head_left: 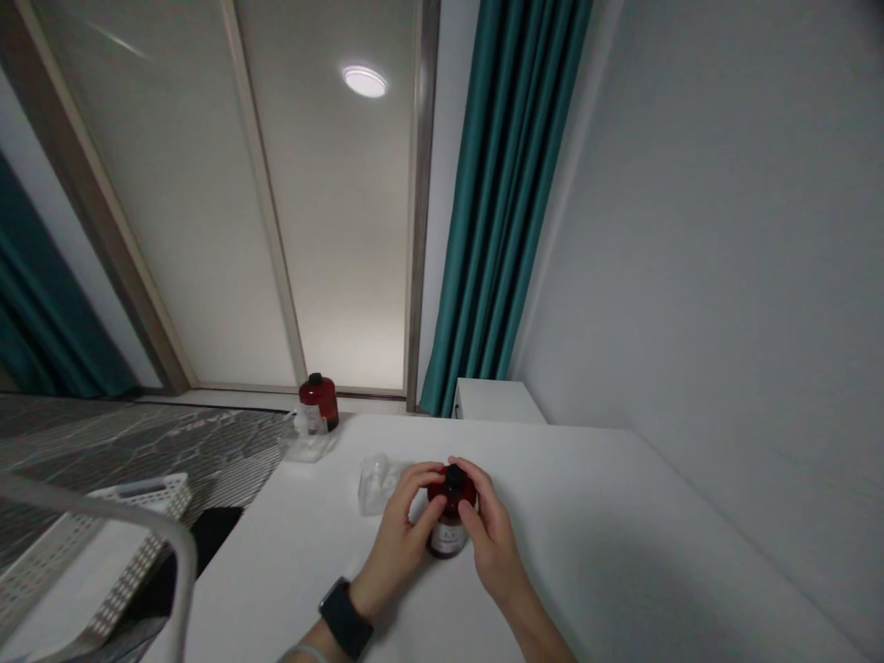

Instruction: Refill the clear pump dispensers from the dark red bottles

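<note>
A dark red bottle (pixel 448 534) with a black cap and a pale label stands upright on the white table (pixel 594 552). From its left side my left hand (pixel 409 516) curls around it, thumb against the front. My right hand (pixel 490 529) closes on it from the right, fingertips near the cap. Just left of my left hand lies a crumpled clear plastic bag (pixel 375 483). At the table's far left corner stands a second red bottle (pixel 319 401) with a black cap, clear plastic wrapping (pixel 304 442) lying in front of it.
Left of the table, a white perforated basket (pixel 142 552) sits lower down, with a curved grey bar (pixel 138 517) nearer to me. A white cabinet (pixel 498 401) stands beyond the far edge. Behind are a teal curtain (pixel 515 203) and frosted sliding doors (pixel 338 230); a wall (pixel 746 276) borders the right.
</note>
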{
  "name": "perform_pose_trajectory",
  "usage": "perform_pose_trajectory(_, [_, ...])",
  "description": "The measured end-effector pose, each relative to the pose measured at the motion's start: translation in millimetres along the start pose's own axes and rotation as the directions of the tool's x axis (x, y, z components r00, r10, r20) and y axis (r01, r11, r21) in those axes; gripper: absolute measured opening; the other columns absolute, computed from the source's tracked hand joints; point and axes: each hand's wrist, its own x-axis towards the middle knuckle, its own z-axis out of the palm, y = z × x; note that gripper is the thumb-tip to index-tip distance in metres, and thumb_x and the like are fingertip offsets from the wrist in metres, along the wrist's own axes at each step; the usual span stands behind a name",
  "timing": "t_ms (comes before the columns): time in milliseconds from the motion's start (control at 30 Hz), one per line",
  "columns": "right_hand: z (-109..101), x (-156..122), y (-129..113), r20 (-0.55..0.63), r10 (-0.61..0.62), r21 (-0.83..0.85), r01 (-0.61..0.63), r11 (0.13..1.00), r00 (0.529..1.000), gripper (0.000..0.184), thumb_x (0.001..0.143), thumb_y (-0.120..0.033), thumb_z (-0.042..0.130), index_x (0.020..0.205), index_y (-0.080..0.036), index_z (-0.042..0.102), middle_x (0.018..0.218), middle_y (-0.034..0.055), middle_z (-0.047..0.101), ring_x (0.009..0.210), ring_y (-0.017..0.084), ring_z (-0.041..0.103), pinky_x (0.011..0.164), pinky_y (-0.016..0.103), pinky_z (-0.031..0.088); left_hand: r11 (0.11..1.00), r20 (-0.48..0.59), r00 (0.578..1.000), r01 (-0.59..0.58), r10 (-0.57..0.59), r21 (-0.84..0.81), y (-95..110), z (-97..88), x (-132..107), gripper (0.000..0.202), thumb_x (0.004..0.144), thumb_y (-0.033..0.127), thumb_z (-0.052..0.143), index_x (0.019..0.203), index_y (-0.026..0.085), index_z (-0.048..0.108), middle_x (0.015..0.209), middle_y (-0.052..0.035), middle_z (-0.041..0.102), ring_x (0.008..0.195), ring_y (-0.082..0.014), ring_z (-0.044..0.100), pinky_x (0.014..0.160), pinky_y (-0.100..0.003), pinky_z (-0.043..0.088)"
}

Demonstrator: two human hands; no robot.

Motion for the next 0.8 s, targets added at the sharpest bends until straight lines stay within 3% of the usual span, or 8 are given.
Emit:
perform_pose_trajectory(133, [0.1, 0.0, 0.7, -0.040, -0.028, -0.059, 0.026, 0.998, 0.999, 0.041, 0.098, -0.038, 0.050, 0.137, -0.029, 0.057, 0.130, 0.0088, 0.056, 0.124, 0.025, 0.054, 0.108, 0.042, 0.046, 1.000, -0.005, 1.000, 0.010, -0.010, 0.006, 0.3, 0.0, 0.1, 0.015, 0.093, 0.025, 0.059, 0.106, 0.023, 0.067, 0.121, -0.0106, 0.064, 0.116, -0.0259, 0.059, 0.103, -0.045, 0.046])
perform_pose_trajectory(300, [4.1, -1.8, 8.1, -0.032, 0.024, -0.006, -0.024, 1.000, 0.999, 0.044, 0.097, -0.036, 0.053, 0.139, -0.027, 0.051, 0.139, 0.0093, 0.055, 0.131, 0.025, 0.052, 0.112, 0.042, 0.043, 1.000, 0.006, 1.000, 0.005, -0.005, 0.005, 0.5, -0.4, 0.5, 0.016, 0.093, 0.026, 0.059, 0.107, 0.023, 0.067, 0.121, -0.0105, 0.064, 0.116, -0.0261, 0.059, 0.103, -0.045, 0.046])
perform_pose_trajectory(567, [14.4, 14.0, 4.3, -0.159, -0.038, -0.104, 0.021, 0.994, 0.987, 0.026, 0.090, -0.029, 0.061, 0.115, -0.024, 0.066, 0.113, 0.0078, 0.064, 0.109, 0.023, 0.062, 0.098, 0.039, 0.052, 1.000, -0.001, 1.000, 0.006, -0.006, 0.026, -0.2, -0.4, 0.7, 0.016, 0.093, 0.026, 0.059, 0.106, 0.022, 0.067, 0.119, -0.0111, 0.064, 0.115, -0.0262, 0.059, 0.102, -0.045, 0.046])
perform_pose_trajectory(800, [16.8, 13.9, 9.1, -0.205, 0.066, 0.068, -0.053, 0.996, 0.977, 0.030, 0.092, -0.033, 0.060, 0.120, -0.022, 0.055, 0.118, 0.0093, 0.067, 0.113, 0.022, 0.064, 0.101, 0.040, 0.050, 0.999, -0.004, 1.000, -0.023, 0.023, 0.031, 0.9, -1.0, 1.5, 0.016, 0.093, 0.027, 0.060, 0.106, 0.022, 0.068, 0.118, -0.0116, 0.066, 0.113, -0.0267, 0.061, 0.100, -0.045, 0.049])
